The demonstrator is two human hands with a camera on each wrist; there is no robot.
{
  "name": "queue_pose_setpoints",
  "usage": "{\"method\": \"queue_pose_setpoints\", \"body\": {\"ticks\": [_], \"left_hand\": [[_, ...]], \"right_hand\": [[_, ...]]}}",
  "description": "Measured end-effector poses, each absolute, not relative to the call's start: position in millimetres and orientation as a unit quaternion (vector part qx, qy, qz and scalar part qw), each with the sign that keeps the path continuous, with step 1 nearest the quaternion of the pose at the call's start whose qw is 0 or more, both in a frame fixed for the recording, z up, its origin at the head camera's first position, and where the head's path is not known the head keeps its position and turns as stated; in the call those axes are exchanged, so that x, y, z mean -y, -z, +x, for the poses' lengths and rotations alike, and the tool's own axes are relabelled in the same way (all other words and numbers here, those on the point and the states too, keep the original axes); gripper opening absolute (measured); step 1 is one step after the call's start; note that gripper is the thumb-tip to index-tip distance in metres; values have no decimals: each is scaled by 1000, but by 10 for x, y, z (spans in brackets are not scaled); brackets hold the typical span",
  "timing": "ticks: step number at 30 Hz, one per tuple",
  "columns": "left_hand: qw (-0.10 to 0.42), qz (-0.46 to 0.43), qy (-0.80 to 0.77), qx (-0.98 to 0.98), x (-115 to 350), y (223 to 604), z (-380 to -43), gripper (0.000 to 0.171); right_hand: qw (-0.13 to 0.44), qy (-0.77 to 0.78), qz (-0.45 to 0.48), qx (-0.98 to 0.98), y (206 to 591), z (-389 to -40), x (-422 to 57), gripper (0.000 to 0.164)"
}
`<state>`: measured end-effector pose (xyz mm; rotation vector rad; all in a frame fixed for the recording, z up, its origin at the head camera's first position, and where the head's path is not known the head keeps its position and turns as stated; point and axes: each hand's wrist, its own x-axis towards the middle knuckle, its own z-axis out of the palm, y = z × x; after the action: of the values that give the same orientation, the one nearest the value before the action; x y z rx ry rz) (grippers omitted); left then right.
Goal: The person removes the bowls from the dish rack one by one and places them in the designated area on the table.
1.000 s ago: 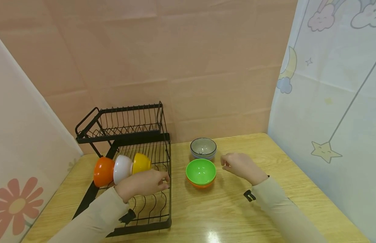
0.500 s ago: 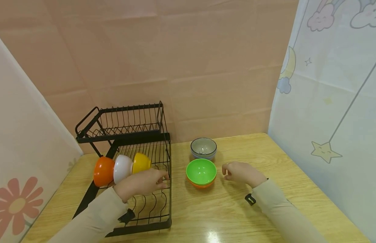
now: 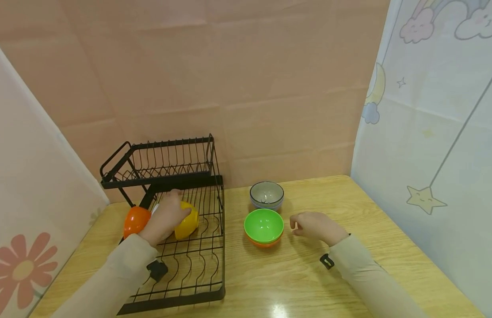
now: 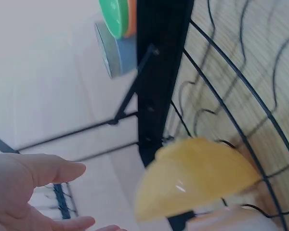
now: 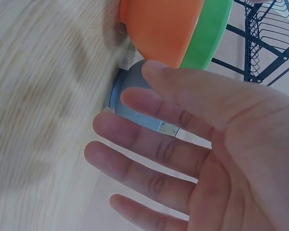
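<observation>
My left hand (image 3: 166, 220), fingers spread, hovers over the dish rack at the rim side of a yellow bowl (image 3: 187, 224). In the left wrist view a gap shows between its thumb and fingers and the yellow bowl (image 4: 197, 175). A white bowl (image 4: 231, 221) sits behind that hand, mostly hidden in the head view, and an orange bowl (image 3: 135, 221) stands on edge at the rack's left. My right hand (image 3: 315, 226) holds nothing, its fingers loosely bent beside a green bowl (image 3: 263, 226) nested in another orange bowl (image 3: 265, 244).
The black two-tier dish rack (image 3: 224, 282) takes up the left of the wooden table (image 3: 293, 282). Behind the green bowl stands a grey bowl (image 3: 266, 193) nested in a blue one (image 3: 268, 207). Cloth hangings (image 3: 285, 88) enclose the back and sides.
My left hand has moved left and back from the rack's right part to the yellow bowl, its fingers spreading. The yellow bowl looks tilted differently. My right hand came slightly forward, then stayed.
</observation>
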<state>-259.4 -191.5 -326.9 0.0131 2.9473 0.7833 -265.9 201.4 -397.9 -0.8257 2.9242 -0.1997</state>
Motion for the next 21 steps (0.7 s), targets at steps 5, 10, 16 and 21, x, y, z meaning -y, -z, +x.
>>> {"method": "queue_pose_setpoints", "body": {"ticks": [5,10,16,21], "left_hand": [[89,-28,-306,-948,2046,3327,-2705,70],[121,-44,-350,-928,2095,3397,-2767,68],[143,-69,-428,-890,2095,3491,-2786,58],[159,-96,-495,-849,2078,3526,-2796,51]], "right_hand": [[36,71,-281,-957,3986,-2657,-2021,9],[9,72,-300,-951,4013,-2685,-2023,6],[-27,75,-331,-940,4038,-2741,-2019,7],[-30,79,-339,-937,4062,-2781,-2036,10]]}}
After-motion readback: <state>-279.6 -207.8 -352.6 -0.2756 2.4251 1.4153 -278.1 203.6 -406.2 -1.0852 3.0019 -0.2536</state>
